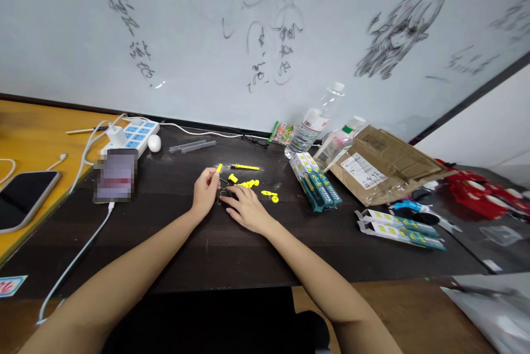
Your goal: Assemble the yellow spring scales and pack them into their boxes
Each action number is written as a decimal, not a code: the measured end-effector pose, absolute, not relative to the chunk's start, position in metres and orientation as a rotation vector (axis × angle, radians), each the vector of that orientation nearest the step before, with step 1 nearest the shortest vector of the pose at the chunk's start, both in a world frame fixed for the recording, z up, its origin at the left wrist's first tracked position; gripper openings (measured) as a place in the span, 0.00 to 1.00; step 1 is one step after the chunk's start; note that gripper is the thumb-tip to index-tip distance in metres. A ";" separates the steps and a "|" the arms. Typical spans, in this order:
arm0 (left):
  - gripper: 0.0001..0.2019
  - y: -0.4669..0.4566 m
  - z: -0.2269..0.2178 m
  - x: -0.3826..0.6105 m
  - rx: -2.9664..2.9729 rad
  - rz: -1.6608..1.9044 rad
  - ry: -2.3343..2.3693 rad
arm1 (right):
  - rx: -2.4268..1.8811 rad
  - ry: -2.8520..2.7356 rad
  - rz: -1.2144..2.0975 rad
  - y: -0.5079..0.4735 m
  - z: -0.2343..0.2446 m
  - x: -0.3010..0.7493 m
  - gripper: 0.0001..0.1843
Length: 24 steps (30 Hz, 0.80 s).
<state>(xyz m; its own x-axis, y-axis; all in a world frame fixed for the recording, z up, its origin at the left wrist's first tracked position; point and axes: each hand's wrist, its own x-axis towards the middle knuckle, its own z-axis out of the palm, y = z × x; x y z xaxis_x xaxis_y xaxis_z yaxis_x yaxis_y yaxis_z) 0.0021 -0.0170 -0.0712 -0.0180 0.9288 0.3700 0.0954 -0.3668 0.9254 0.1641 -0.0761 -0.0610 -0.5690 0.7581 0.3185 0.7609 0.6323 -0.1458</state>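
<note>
My left hand [205, 193] is closed on a small yellow plastic piece [219, 168], pinched between thumb and fingertips. A thin dark rod shows just beside that thumb. My right hand [249, 209] lies low over the dark table with its fingers spread. Its fingertips are close to a thin wire loop [222, 194]; whether they touch it I cannot tell. Several loose yellow plastic pieces [249, 183] lie just beyond the right fingers. Farther back is a slim yellow stick with a dark end [246, 167]. Two more yellow pieces [270, 193] rest right of my right hand.
Clear plastic strips [192, 146] lie at the back. To the right are upright-printed boxes [315, 183], two bottles [308, 127], a brown parcel [383, 160], flattened boxes [401, 230] and scissors [439, 218]. A charging phone [116, 174] and power strip [141, 133] stand left.
</note>
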 end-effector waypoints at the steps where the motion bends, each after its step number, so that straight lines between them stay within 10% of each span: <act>1: 0.11 -0.018 -0.071 0.002 1.553 1.454 1.104 | -1.206 -2.509 -0.009 -0.076 -0.060 0.165 0.16; 11: 0.11 -0.025 -0.069 0.004 1.742 1.298 1.079 | -1.276 -2.528 0.089 -0.079 -0.055 0.175 0.02; 24: 0.12 -0.031 -0.073 0.014 1.522 1.050 0.898 | -1.495 -2.422 0.676 -0.083 -0.037 0.194 0.08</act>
